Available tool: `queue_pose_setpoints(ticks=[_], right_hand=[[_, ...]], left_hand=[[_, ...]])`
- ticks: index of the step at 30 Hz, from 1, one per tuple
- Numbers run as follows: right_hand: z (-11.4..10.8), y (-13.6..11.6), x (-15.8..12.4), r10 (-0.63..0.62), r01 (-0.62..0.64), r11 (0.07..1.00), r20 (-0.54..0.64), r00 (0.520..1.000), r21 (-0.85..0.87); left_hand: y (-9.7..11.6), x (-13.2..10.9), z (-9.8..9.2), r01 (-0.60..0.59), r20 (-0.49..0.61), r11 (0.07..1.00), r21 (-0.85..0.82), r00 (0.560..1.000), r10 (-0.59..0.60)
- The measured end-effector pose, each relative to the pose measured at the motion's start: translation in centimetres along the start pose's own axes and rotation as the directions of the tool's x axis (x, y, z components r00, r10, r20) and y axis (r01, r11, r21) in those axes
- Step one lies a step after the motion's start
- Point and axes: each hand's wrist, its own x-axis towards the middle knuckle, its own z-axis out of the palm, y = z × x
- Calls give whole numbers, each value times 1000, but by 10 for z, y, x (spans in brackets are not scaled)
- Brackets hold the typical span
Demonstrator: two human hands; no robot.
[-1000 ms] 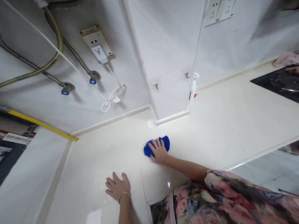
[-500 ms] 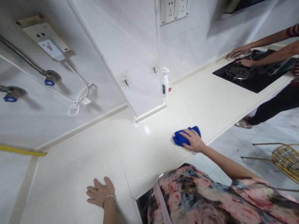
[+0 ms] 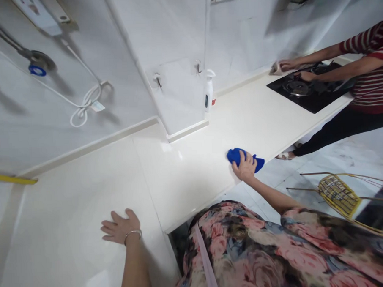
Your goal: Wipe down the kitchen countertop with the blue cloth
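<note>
1. Slid out to the front edge of the worktop, the blue microfibre cloth lies bunched, one end showing past my fingers.
2. My right hand is clamped on it, fingers curled over, arm stretched out.
3. My left hand lies open and flat on the worktop, fingers spread.
4. Farther off stands a white spray bottle; beyond it, a co-worker's hands rest over a black gas hob.

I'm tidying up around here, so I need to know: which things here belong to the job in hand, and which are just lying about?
In use:
blue cloth under the right hand
white countertop
left hand, flat on it

Just lying about:
white spray bottle
coiled white cable
woven chair
</note>
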Motion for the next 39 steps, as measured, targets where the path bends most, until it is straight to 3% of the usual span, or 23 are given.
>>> queue_pose_setpoints(ticks=[3, 6, 8, 12, 14, 17, 19, 24, 27, 29, 32, 35, 39], right_hand=[[-9, -29, -51, -247, 246, 969, 144, 958, 20], [-19, -70, -95, -428, 416, 904, 263, 865, 101], [-22, -105, -118, -585, 546, 811, 297, 755, 209], [-20, -165, -147, -820, 728, 571, 230, 524, 379], [-19, -173, -149, -878, 773, 478, 187, 441, 417], [-18, -147, -134, -926, 810, 377, 163, 341, 448], [-20, -108, -115, -910, 801, 414, 188, 369, 432], [-32, 3, -58, -682, 654, 730, 289, 672, 200], [-34, 39, -28, -482, 493, 870, 261, 836, 27], [-28, 43, -15, -367, 382, 923, 200, 908, -42], [-13, 30, -7, -245, 253, 964, 97, 965, -78], [-1, 12, -3, -184, 186, 979, 31, 982, -81], [3, -2, 14, -204, 204, 978, 15, 979, -40]], left_hand=[[1, -2, 0, -1, 5, 999, -37, 1000, 2], [-1, -2, 2, -7, 21, 998, -63, 1000, 9], [-2, -1, 4, -6, 27, 997, -75, 1000, 8], [-3, -2, 6, -13, 51, 997, -73, 999, 17], [-3, -2, 5, -20, 69, 998, -52, 997, 23], [-4, -2, 5, -25, 70, 999, -37, 997, 28], [-6, -1, 8, -29, 58, 998, -47, 998, 31], [-10, 2, 16, -32, 56, 996, -80, 998, 36], [-12, 0, 18, -47, 68, 995, -89, 996, 53], [-12, -1, 18, -56, 69, 994, -96, 996, 63], [-12, -4, 16, -69, 68, 992, -108, 995, 77], [-12, -6, 13, -63, 79, 992, -107, 994, 72], [-12, -5, 12, -41, 71, 995, -93, 996, 48]])
